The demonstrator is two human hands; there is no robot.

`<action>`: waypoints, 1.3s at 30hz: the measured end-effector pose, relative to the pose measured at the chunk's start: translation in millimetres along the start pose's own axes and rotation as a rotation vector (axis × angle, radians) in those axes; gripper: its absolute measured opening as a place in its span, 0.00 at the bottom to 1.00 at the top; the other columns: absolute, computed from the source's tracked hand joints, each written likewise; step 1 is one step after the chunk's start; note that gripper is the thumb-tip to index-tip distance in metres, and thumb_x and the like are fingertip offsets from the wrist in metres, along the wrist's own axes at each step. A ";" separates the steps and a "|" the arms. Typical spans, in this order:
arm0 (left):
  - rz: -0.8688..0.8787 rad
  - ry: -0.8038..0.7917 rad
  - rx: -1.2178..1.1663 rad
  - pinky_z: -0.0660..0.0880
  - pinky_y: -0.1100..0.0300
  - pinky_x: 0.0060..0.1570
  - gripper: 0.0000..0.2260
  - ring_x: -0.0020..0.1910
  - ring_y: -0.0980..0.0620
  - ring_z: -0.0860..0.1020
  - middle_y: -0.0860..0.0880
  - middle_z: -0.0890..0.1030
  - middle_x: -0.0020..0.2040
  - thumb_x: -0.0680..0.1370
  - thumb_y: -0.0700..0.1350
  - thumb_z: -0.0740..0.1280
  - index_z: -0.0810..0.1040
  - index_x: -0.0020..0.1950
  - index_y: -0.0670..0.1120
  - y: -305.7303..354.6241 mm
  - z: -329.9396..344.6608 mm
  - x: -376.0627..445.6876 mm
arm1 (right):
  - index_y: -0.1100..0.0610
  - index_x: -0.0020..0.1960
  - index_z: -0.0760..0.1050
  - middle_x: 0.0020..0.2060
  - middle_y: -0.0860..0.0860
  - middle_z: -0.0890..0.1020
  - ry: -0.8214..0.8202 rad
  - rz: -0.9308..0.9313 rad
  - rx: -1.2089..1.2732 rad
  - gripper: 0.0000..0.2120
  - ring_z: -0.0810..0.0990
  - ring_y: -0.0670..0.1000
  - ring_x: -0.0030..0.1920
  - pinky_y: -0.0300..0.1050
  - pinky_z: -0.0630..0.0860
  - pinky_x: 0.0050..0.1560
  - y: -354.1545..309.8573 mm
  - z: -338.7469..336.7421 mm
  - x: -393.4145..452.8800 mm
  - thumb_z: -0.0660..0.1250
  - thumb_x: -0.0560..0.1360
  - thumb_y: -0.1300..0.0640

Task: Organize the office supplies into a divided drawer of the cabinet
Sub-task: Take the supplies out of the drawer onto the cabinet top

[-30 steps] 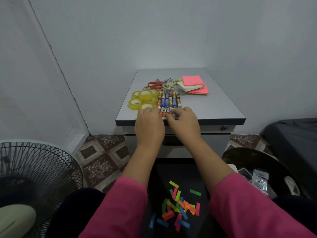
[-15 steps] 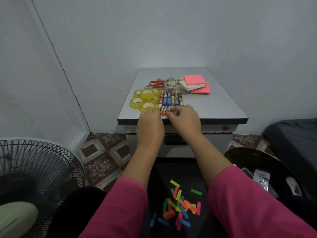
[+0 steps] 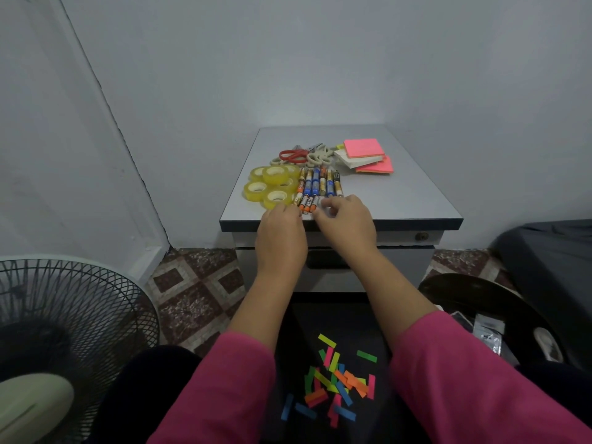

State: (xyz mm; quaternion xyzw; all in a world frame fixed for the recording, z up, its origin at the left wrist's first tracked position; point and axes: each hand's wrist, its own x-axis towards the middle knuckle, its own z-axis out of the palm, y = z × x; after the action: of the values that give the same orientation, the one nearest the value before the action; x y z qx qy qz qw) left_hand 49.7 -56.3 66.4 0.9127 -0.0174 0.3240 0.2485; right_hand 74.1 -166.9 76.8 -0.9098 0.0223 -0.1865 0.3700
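Touching near ends of markers [image 3: 315,190]: left hand [image 3: 282,233], right hand [image 3: 347,224].

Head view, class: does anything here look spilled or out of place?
Yes. A scatter of coloured paper strips lies in a loose heap on the person's dark lap, below the cabinet, while the other supplies sit grouped on its top.

Dim, even light; soft shadows; wide-angle bending at edges.
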 end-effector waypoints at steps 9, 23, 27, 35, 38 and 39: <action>0.074 0.047 -0.038 0.67 0.58 0.40 0.06 0.46 0.47 0.74 0.44 0.80 0.44 0.78 0.38 0.64 0.81 0.48 0.40 0.0 -5.2 -11.7 | 0.55 0.60 0.78 0.51 0.47 0.75 0.016 -0.105 0.232 0.12 0.74 0.40 0.46 0.30 0.70 0.48 10.2 -11.1 -21.8 0.63 0.78 0.57; -0.155 -0.908 0.170 0.75 0.53 0.50 0.14 0.54 0.45 0.77 0.44 0.77 0.56 0.77 0.50 0.66 0.74 0.59 0.44 -47.9 57.7 -118.9 | 0.55 0.61 0.77 0.55 0.53 0.80 -0.517 0.291 -0.059 0.13 0.79 0.50 0.53 0.43 0.76 0.54 149.9 29.2 -129.7 0.66 0.77 0.59; -0.429 -1.258 0.286 0.74 0.51 0.59 0.34 0.63 0.44 0.74 0.42 0.71 0.66 0.71 0.51 0.74 0.63 0.71 0.43 -85.8 75.8 -177.1 | 0.56 0.67 0.70 0.63 0.58 0.74 -0.690 0.402 -0.304 0.28 0.76 0.56 0.61 0.48 0.74 0.60 186.3 38.5 -155.2 0.72 0.70 0.51; -0.546 -1.332 0.403 0.70 0.51 0.64 0.56 0.71 0.40 0.64 0.36 0.50 0.73 0.68 0.53 0.77 0.35 0.77 0.46 -71.7 90.9 -227.1 | 0.60 0.77 0.34 0.76 0.60 0.47 -0.902 0.458 -0.540 0.69 0.57 0.62 0.74 0.56 0.66 0.70 198.0 51.2 -172.9 0.81 0.57 0.43; -0.536 -1.300 0.335 0.71 0.51 0.63 0.57 0.70 0.41 0.66 0.39 0.47 0.74 0.67 0.45 0.78 0.34 0.77 0.49 -63.4 98.9 -229.7 | 0.61 0.77 0.35 0.75 0.59 0.48 -0.896 0.433 -0.562 0.69 0.59 0.61 0.73 0.55 0.67 0.69 201.1 61.1 -174.1 0.81 0.57 0.43; -0.541 -1.300 0.300 0.72 0.50 0.63 0.57 0.70 0.41 0.67 0.39 0.46 0.75 0.67 0.43 0.78 0.35 0.78 0.50 -61.8 100.7 -227.7 | 0.61 0.77 0.36 0.75 0.58 0.50 -0.884 0.420 -0.563 0.68 0.59 0.60 0.73 0.54 0.68 0.69 202.6 63.3 -174.2 0.81 0.57 0.43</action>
State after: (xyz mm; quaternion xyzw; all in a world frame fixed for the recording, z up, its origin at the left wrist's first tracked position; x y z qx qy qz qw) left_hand -59.4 -78.4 -164.7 0.9175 0.1095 -0.3590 0.1315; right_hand -45.5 -240.6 -159.1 -0.9410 0.0946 0.3033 0.1163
